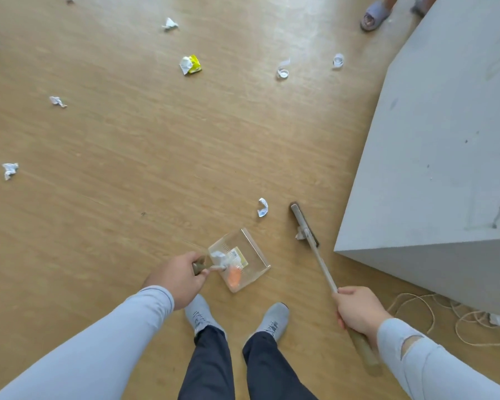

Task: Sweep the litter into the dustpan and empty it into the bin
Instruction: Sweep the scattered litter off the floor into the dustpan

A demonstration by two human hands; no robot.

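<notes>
1. left hand is wrapped tight around the short handle of the clear dustpan, which sits on the wood floor just ahead of the person's grey shoes, its open lip facing up and to the right.
2. already inside the pan: a white crumple, a yellow-edged wrapper and something orange. so part of the job looks done.
3. right hand is closed around the long pole of the broom; the pole runs up and left from that hand to the broom head, which lies on the floor close to the corner of the big grey block.
4. here's the key relation: the nearest scrap, a curled white paper, lies just left of the broom head and beyond the pan's lip, between the two. the right hand's broom is the tool nearest to it, and a short pull down and left should run it straight toward the pan's mouth.
5. plenty more waiting, well apart up the floor: the yellow packet, two white curls, and crumples out toward the left edge.
6. no bin in view, so emptying looks a good way off.
</notes>
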